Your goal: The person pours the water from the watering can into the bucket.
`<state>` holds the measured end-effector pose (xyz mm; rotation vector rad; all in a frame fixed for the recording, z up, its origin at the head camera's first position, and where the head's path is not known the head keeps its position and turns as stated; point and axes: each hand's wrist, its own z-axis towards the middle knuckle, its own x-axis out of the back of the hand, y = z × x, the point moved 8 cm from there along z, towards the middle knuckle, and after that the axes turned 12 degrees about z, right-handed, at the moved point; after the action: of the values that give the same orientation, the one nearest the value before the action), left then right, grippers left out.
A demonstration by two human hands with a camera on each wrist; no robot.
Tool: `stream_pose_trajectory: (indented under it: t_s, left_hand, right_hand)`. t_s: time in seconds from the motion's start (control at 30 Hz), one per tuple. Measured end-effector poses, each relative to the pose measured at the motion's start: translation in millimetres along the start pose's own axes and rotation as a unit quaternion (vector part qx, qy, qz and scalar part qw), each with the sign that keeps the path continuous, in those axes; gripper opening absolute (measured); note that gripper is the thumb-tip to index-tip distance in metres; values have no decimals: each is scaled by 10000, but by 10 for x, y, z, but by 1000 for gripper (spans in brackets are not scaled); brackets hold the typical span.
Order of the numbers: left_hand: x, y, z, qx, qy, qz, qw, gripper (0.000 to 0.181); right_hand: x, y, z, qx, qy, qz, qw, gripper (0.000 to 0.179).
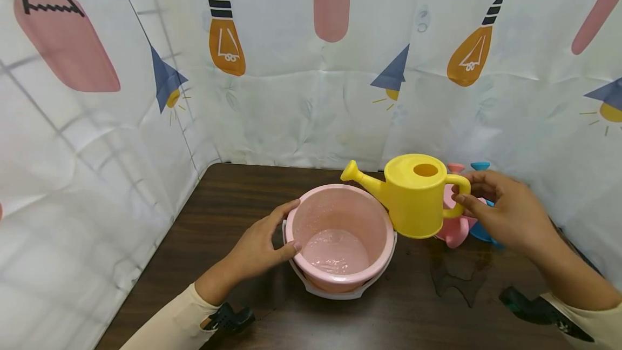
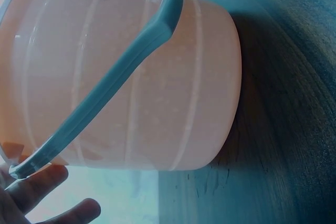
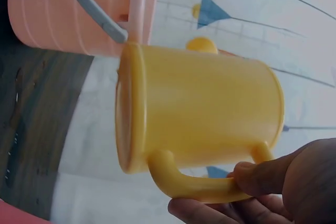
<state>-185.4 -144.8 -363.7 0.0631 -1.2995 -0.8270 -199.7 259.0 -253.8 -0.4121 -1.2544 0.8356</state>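
Note:
A pink bucket (image 1: 335, 280) with a pale swing handle (image 2: 113, 77) stands on the dark wooden table, wet inside with a little water on its bottom. My left hand (image 1: 262, 244) holds its left rim, thumb at the edge. By its handle, my right hand (image 1: 505, 215) grips a yellow watering can (image 3: 205, 103), raised beside the bucket's right rim. The can's spout points left over the back of the bucket. Its body stays nearly upright in the head view.
Behind the yellow can, partly hidden by it and my right hand, are a pink watering can (image 1: 457, 234) and a blue one (image 1: 480, 232). Spilled water (image 1: 459, 280) wets the table at right. A printed white curtain (image 1: 291, 118) closes off the back and left.

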Motion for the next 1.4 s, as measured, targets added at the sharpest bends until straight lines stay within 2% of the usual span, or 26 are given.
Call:
stream_pose_trajectory:
  t_s: [0.27,0.43,0.63,0.77,1.0,1.27,1.4]
  left_hand:
    - [-4,0,3,-20,11,-15,10000,80]
    - [-9,-3,4,-23,18,-25,10000,80]
    - [-18,-7,11,-24,28,-21,10000,80]
    - [-27,-12,18,-21,-11,-35,10000,80]
    - [-26,-10,28,-54,0,-18,10000,80]
    - [-13,-10,15,-38,3,-35,10000,80]
    - [-2,-16,0,25,-23,-15,10000,80]
  right_hand:
    - [-96,233,-95,-495,114,630,9967,41]
    - [-186,312,-138,-582,418,991,9925,42]
    - [-298,398,-192,-907,937,657,9893,49]
    - [-403,472,-210,-1131,1123,718,9846,49]
    - [-597,602,-219,-1249,1256,724,9815,43]
    - [-826,787,-196,-1797,1308,1255,9669,44]
    - [-912,866,-186,-1897,1373,1237,9643,43]
